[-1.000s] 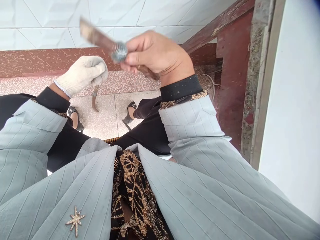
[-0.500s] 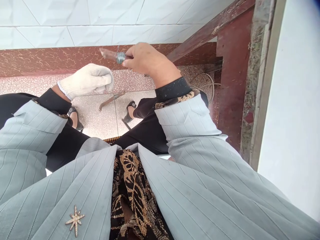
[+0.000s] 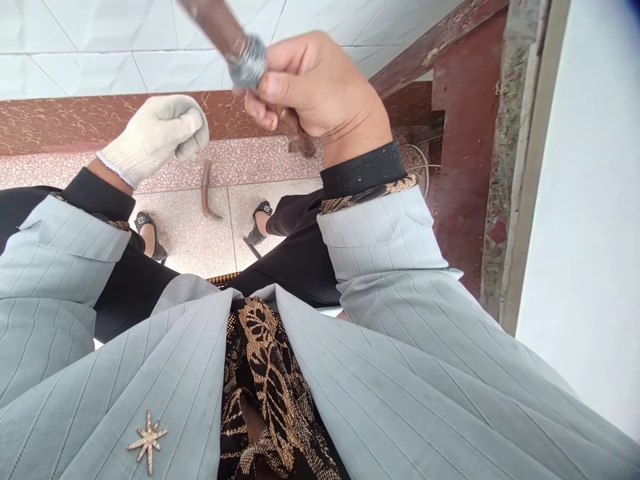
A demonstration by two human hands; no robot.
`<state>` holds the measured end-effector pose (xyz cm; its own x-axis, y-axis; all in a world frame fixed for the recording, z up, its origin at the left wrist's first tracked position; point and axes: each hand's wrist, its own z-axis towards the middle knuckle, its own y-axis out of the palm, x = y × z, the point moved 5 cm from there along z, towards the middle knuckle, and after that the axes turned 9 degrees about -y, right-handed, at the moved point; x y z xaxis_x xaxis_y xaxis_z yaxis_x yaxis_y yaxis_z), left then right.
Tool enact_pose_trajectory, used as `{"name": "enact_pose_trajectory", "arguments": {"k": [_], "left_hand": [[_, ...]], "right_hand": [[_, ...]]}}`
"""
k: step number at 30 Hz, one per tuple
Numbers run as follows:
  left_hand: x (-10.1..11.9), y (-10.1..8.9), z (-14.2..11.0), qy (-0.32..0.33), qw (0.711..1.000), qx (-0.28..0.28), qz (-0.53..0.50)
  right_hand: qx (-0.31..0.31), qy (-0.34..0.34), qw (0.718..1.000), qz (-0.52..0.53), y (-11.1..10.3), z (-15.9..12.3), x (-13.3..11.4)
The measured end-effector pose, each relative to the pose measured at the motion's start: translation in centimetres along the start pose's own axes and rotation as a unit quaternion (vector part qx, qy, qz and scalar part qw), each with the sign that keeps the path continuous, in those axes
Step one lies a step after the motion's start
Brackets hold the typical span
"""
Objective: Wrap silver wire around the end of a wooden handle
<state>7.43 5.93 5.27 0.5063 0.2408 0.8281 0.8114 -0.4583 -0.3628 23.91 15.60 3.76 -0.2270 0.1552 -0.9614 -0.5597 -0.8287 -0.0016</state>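
Note:
My right hand [image 3: 325,87], bare, is closed around a brown stick [image 3: 217,23] that tilts up to the left over the wall. Silver wire [image 3: 249,63] is wound in a thick coil around the stick's middle, beside my thumb. The stick's other end shows below my palm. My left hand [image 3: 157,137], in a white knitted glove, is curled into a fist to the left; what it holds, if anything, is hidden. Below it and slightly right is a bent brown piece [image 3: 205,190], seen against the floor; whether it hangs or lies there I cannot tell.
A white tiled wall [image 3: 100,70] with a brown marbled skirting [image 3: 50,123] stands in front. The speckled floor [image 3: 185,207] lies below, with my feet on it. At the right are a reddish-brown wooden frame [image 3: 465,167] and a loop of pale cable [image 3: 425,167].
My right hand has risen with the stick, which now points up to the left. My gloved left hand has shifted left and up. The bent brown piece has turned and moved left.

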Motion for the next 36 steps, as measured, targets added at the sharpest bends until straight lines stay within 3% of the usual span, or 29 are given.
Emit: {"name": "enact_pose_trajectory", "arguments": {"k": [1, 3, 6, 8, 10, 13, 17, 19, 20, 21, 23, 24, 26, 28, 30, 32, 34, 36], "left_hand": [[0.3, 0.6, -0.2, -0.001, 1.0, -0.001, 0.013], [0.4, 1.3, -0.8, -0.002, 0.999, -0.003, 0.039], [-0.7, 1.1, -1.7, -0.02, 0.996, 0.001, 0.085], [-1.6, 0.6, -2.1, -0.044, 0.992, 0.009, 0.115], [-2.2, 0.2, -2.2, -0.057, 0.991, 0.011, 0.122], [-2.2, -0.3, -2.3, -0.049, 0.992, 0.026, 0.111], [-2.5, -1.3, -2.1, -0.07, 0.987, 0.088, 0.112], [-2.7, -1.8, -1.9, -0.058, 0.99, 0.099, 0.087], [-2.8, -2.0, -1.7, -0.043, 0.992, 0.098, 0.071], [-2.9, -2.0, -1.6, -0.027, 0.994, 0.092, 0.054], [-3.2, -1.9, -1.2, -0.009, 0.997, 0.08, 0.007], [-3.4, -1.8, -1.1, -0.007, 0.997, 0.08, -0.018], [-3.6, -1.4, -0.8, -0.02, 0.996, 0.079, -0.047], [-3.8, -0.7, -0.7, -0.05, 0.996, 0.07, -0.02], [-3.8, 0.2, -0.8, -0.068, 0.997, 0.02, 0.029], [-3.6, 0.6, -1.1, -0.06, 0.997, -0.021, 0.047], [-3.3, 0.3, -1.4, -0.036, 0.999, -0.008, 0.022], [-3.0, -0.8, -1.6, -0.006, 0.998, 0.047, -0.028]], "right_hand": [[0.062, -0.025, 0.998, 0.014, -0.4, 0.2, 0.1], [0.143, -0.012, 0.99, 0.009, -0.8, 0.5, 0.4], [0.173, 0.137, 0.967, -0.125, -0.6, 0.5, 0.3], [0.099, 0.244, 0.917, -0.298, 0.0, 0.3, -0.3], [-0.02, 0.297, 0.85, -0.435, 1.1, 0.2, -0.6], [-0.196, 0.335, 0.787, -0.479, 3.0, -0.1, 0.2], [-0.354, 0.351, 0.78, -0.38, 3.9, -0.9, 1.4], [-0.393, 0.321, 0.803, -0.311, 3.5, -1.4, 1.2], [-0.389, 0.291, 0.833, -0.266, 3.1, -1.5, 0.9], [-0.361, 0.251, 0.872, -0.216, 2.7, -1.4, 0.5], [-0.244, 0.147, 0.952, -0.114, 1.6, -0.9, -0.7], [-0.164, 0.097, 0.978, -0.085, 0.8, -0.7, -1.3], [-0.004, 0.038, 0.996, -0.087, -0.7, -0.4, -2.0], [0.124, 0.056, 0.979, -0.155, -1.8, -0.3, -2.1], [0.156, 0.146, 0.939, -0.269, -2.1, -0.2, -1.8], [0.069, 0.249, 0.876, -0.406, -1.9, 0.0, -1.1], [-0.061, 0.309, 0.815, -0.486, -1.2, 0.0, -0.1], [-0.178, 0.319, 0.803, -0.47, 0.0, -0.1, 0.9]]}}
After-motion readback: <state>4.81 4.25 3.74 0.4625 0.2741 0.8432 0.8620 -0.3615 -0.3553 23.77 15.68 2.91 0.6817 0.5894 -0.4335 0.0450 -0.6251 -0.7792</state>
